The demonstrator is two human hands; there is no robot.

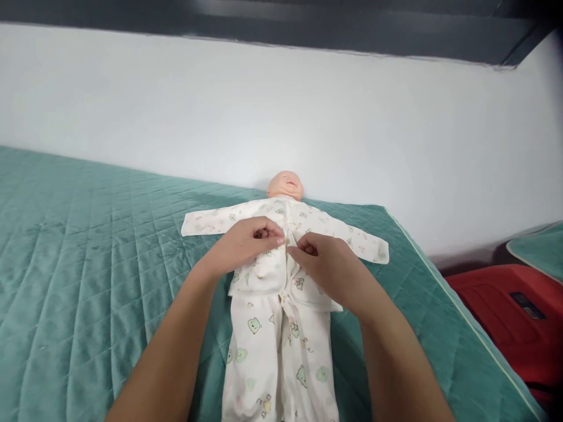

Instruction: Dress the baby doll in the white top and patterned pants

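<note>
A baby doll [287, 184] lies on its back, dressed in a white baby jacket [259, 275] with small printed animals. Both sleeves spread out to the sides. Matching baby pants [253, 346] stretch below the jacket toward me. My left hand [253, 239] pinches the jacket's front edge at the chest, thumb against fingers. Opposite it, my right hand [319, 258] pinches the other front edge, just to the right of the middle opening. Below my hands the two edges hang slightly apart. Any fastener between the fingertips is hidden.
A green quilted bed cover [109, 281] lies under the doll, its pale-trimmed edge running down the right side. Behind stands a white wall [281, 105] with a dark beam [264, 23] above. A red object with a dark label [501, 316] sits beyond the bed's right edge.
</note>
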